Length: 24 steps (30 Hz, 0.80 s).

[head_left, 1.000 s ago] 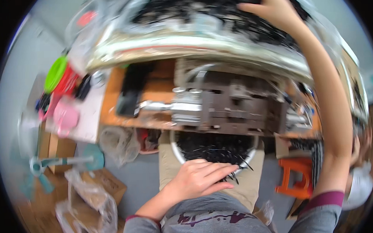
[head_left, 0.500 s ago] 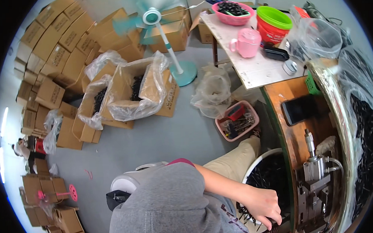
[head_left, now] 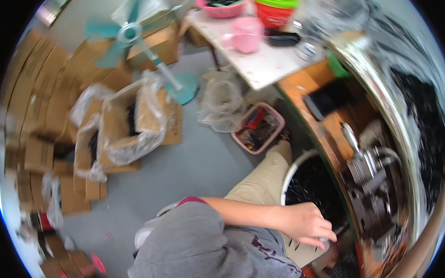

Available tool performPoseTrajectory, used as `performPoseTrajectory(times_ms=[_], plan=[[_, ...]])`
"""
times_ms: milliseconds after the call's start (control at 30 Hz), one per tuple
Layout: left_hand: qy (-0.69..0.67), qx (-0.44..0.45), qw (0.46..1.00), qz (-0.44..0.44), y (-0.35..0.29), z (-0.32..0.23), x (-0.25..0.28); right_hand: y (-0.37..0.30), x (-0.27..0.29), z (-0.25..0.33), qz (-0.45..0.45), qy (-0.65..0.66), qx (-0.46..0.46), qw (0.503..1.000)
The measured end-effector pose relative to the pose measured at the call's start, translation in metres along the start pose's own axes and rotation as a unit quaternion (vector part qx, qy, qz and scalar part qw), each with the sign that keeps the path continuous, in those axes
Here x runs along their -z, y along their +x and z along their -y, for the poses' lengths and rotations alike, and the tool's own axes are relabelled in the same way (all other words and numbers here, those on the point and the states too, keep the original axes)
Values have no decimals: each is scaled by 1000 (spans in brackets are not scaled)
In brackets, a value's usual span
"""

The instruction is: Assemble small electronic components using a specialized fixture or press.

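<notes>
My left hand (head_left: 308, 225) is over my lap beside the white bucket (head_left: 285, 190), which holds many thin black pieces (head_left: 311, 182). Its fingers are curled together, with a small pale bit showing at the tips that I cannot make out. From the lower right my right forearm (head_left: 431, 229) reaches up to the picture's rim, beside a plastic-lined heap of black strips (head_left: 420, 125). The fingers of my right hand are lost at that rim. Between the arms, a metal fixture with a micrometer-like knob (head_left: 365, 165) stands on the wooden bench (head_left: 329, 142).
A dark phone (head_left: 327, 99) lies on the bench. The white table (head_left: 259, 75) bears a pink mug (head_left: 247, 34), a red-green bucket (head_left: 275, 10) and a pink basin (head_left: 223, 9). A pink tool basket (head_left: 255, 150), lined cartons (head_left: 116, 148) and a fan (head_left: 183, 88) stand on the floor.
The view has swung, shifting the surroundings left. My right forearm has come into view at the lower right, reaching toward the black strips. My left hand stays by the bucket, fingers still curled.
</notes>
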<state>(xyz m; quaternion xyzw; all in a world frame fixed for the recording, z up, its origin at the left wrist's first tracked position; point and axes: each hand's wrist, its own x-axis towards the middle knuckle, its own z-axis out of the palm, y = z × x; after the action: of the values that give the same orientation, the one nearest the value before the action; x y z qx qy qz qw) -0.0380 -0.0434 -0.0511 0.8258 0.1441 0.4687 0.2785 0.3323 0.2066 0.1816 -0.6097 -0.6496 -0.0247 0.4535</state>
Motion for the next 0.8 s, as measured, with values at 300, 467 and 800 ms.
performPoseTrajectory(times_ms=[300, 467, 800], plan=[[26, 75, 995, 66, 2, -6, 17, 3, 10, -15, 31, 250, -151, 956], [12, 62, 995, 72, 20, -4, 11, -22, 23, 17, -9, 312, -128, 941], [-508, 344, 788, -52, 101, -1, 11, -207, -21, 99, 11, 47, 297, 954]])
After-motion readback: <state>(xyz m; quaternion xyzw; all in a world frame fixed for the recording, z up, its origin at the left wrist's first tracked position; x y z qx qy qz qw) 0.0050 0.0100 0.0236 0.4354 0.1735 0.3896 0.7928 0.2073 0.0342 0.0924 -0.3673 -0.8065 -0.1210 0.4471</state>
